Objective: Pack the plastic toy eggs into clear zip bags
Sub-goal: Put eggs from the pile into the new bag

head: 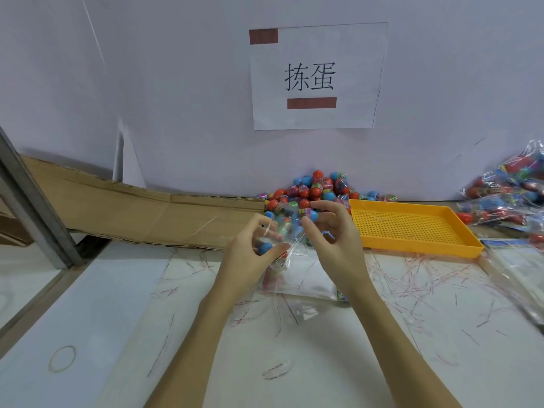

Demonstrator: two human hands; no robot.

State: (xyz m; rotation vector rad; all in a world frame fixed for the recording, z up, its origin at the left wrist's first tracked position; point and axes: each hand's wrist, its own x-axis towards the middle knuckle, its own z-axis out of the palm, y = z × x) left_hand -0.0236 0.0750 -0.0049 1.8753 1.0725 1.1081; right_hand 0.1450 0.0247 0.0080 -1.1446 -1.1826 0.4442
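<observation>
My left hand (250,248) grips a clear zip bag (284,240) above the table, with several eggs inside it, one of them blue (264,247). My right hand (332,231) pinches a blue toy egg (309,214) between thumb and forefinger at the bag's upper edge. A heap of red and blue toy eggs (315,187) lies against the wall just behind both hands. Flat empty zip bags (306,281) lie on the table under my hands.
A yellow perforated tray (412,228) stands to the right of my hands. Filled bags of eggs (512,198) pile at the far right, above a stack of clear bags (518,266). Flattened cardboard (141,210) lies to the left. A paper sign (315,78) hangs on the wall.
</observation>
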